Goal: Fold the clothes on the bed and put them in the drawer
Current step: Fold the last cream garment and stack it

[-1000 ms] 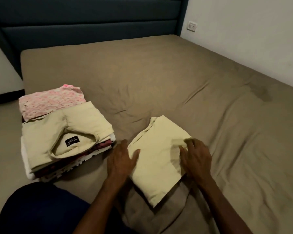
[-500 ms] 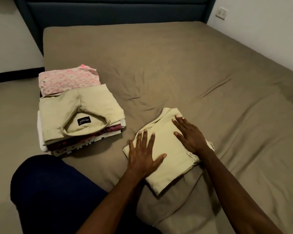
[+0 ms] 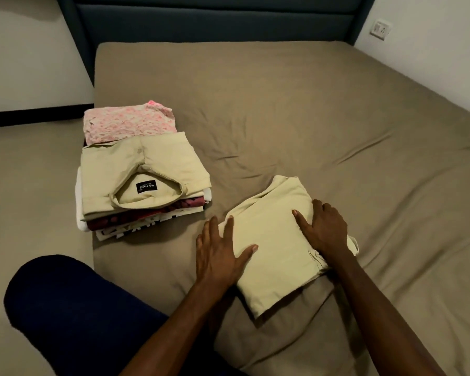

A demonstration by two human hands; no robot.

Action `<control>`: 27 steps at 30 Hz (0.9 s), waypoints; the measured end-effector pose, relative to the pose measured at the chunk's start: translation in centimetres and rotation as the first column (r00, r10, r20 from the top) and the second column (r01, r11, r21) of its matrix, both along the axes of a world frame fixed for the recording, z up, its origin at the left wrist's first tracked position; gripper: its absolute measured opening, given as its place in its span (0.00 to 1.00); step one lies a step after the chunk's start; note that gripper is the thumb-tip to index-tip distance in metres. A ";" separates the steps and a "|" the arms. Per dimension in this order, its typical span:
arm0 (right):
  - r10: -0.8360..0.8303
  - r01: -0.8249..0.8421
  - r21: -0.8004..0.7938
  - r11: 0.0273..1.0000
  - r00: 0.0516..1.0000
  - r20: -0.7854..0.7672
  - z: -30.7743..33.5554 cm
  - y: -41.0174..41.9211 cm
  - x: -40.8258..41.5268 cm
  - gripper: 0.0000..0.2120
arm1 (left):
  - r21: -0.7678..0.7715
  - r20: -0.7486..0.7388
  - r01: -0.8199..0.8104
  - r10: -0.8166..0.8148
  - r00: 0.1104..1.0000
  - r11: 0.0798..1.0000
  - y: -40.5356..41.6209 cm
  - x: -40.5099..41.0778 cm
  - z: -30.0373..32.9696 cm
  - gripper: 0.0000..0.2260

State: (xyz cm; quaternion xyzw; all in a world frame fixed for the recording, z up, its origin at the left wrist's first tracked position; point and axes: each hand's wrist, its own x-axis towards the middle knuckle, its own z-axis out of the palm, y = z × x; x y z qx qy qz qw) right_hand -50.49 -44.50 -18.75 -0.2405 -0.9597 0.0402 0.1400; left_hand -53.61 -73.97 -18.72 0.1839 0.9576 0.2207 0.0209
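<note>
Head view, landmark: your folded pale-yellow cotton garment (image 3: 277, 240) lies flat on the taupe-sheeted bed (image 3: 337, 126), near its front edge.
Left hand (image 3: 217, 253): you rest it flat on the garment's left edge, fingers straight and spread, thumb lying across the cloth; it is released, grasping nothing.
Right hand (image 3: 323, 226): you press it palm-down on the garment's right side, thumb stretched towards the middle. The fingers bend over the far right edge, and whether they grasp the cloth cannot be told.
Stack of folded clothes (image 3: 141, 180): it sits to the left of the garment, apart from it, at the bed's left edge. A beige shirt with a black neck label (image 3: 146, 186) lies on top, with maroon and white layers beneath.
Pink floral folded cloth (image 3: 128, 123): it lies just behind the stack, further from the garment.
Dark blue padded headboard (image 3: 215, 20): it stands at the far end of the bed, well beyond the garment.
Your dark navy trouser leg (image 3: 79, 316): it is at the lower left, beside the bed's edge, below the stack.
</note>
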 end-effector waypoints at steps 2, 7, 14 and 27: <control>-0.050 0.051 -0.055 0.997 0.998 0.024 0.7 -0.1 0.0 0.37 | 0.024 0.040 -0.156 0.155 0.987 0.988 -0.6 0.3 0.6 0.44; -0.095 0.175 -0.461 0.870 0.977 0.191 4.2 2.1 -0.8 0.36 | 0.217 0.384 -0.354 0.254 0.888 0.910 -2.8 -1.5 1.8 0.46; 0.005 0.268 -0.952 0.149 0.962 0.272 4.8 7.1 1.3 0.28 | 0.542 0.778 -0.675 0.005 0.629 0.501 -3.3 -1.5 0.7 0.36; -0.148 -0.024 -0.985 -0.169 0.989 0.001 3.4 5.2 3.8 0.21 | 0.632 0.765 -0.701 -0.408 0.498 0.330 -1.9 0.4 1.2 0.19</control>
